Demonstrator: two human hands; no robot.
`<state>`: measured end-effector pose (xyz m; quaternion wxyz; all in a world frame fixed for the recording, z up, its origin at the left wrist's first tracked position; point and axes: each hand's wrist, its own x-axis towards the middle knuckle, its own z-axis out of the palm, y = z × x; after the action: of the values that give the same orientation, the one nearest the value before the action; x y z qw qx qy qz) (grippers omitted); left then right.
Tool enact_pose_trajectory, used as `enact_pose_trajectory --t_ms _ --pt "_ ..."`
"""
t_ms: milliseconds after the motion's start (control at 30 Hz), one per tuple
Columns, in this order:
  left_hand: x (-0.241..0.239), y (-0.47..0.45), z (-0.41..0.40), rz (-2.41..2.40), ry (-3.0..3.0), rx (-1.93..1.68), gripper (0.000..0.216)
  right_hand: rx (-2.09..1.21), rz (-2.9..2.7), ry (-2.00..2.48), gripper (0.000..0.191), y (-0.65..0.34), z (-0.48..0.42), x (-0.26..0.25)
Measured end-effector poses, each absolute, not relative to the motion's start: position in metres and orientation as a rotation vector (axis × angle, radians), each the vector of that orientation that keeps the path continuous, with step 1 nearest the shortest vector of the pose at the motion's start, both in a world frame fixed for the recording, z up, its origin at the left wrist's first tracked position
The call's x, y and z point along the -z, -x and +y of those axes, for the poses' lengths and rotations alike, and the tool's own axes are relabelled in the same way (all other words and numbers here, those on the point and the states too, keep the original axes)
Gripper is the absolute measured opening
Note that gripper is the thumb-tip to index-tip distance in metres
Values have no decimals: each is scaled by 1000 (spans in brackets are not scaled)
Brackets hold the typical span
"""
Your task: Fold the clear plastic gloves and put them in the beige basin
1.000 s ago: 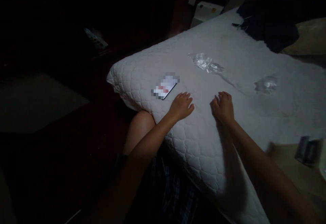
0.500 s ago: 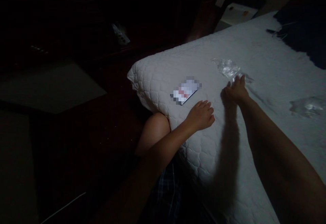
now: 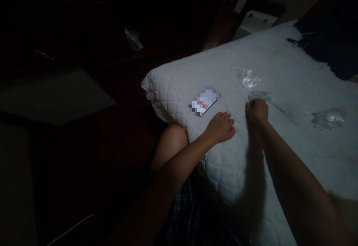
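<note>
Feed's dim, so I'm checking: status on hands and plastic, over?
Left hand palm-down beside phone. Right hand curled at near end of clear plastic, grip unclear. Crumpled plastic piece further right. Nothing visibly blocking.

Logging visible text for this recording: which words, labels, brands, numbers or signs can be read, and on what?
No text can be read.
Phone screen: pixelated, illegible.
White box: marks too small to read.
Pale item, upper left: too dark and blurred.
Clear plastic: no lettering can be made out.

Bare hands point(image 3: 220, 127) point(image 3: 257, 111): two
Crumpled clear plastic wrappers point(image 3: 247, 78) point(image 3: 329, 119): at least two
Lit smartphone point(image 3: 205, 101): one
Quilted white bedcover point(image 3: 170, 83): one
</note>
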<state>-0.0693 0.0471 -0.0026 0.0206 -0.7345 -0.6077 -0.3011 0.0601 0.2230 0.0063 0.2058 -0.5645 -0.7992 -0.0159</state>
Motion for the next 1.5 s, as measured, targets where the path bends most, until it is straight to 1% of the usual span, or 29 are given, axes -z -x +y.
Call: enact_pose_trajectory --t_ms 67,233,433,533,667,700,767,933,1033,1100,1267,1400,1500 --pt "3 69 47 -1879 2272 943 29 74 -2183 1489 25 -62 205 -1" --pt "4 69 47 -1876 2268 949 28 60 -2164 1364 18 -75 156 5" --pt "9 68 46 -1862 2248 982 28 -190 -1979 1295 9 -100 95 1" --pt "12 68 43 -1836 2235 1016 29 -466 -1758 1329 18 -113 69 0" --pt "12 68 40 -1847 2243 1094 29 -1097 -1221 1243 27 -133 44 0" --pt "12 66 39 -1856 2247 1147 29 -1225 -1079 1184 30 -137 39 -1" --pt "10 61 37 -1881 2283 1324 29 -1378 -877 1090 35 -144 31 -1" --pt "2 31 27 -1840 2624 2121 41 -1447 -793 1031 37 -149 22 -2" --pt "0 7 20 -1862 2819 2468 48 -1459 -797 976 35 -150 22 -2" --pt "0 -5 18 -1970 2813 2595 47 -1467 -806 933 34 -150 20 -2" --pt "3 -10 16 -2206 2560 2785 27 -1500 -816 910 30 -154 12 -5" --pt "2 -4 16 -2394 2178 3047 28 -1503 -823 952 27 -154 11 -5" --pt "1 -3 14 -2409 2022 3170 31 -1484 -811 960 23 -153 13 -3"
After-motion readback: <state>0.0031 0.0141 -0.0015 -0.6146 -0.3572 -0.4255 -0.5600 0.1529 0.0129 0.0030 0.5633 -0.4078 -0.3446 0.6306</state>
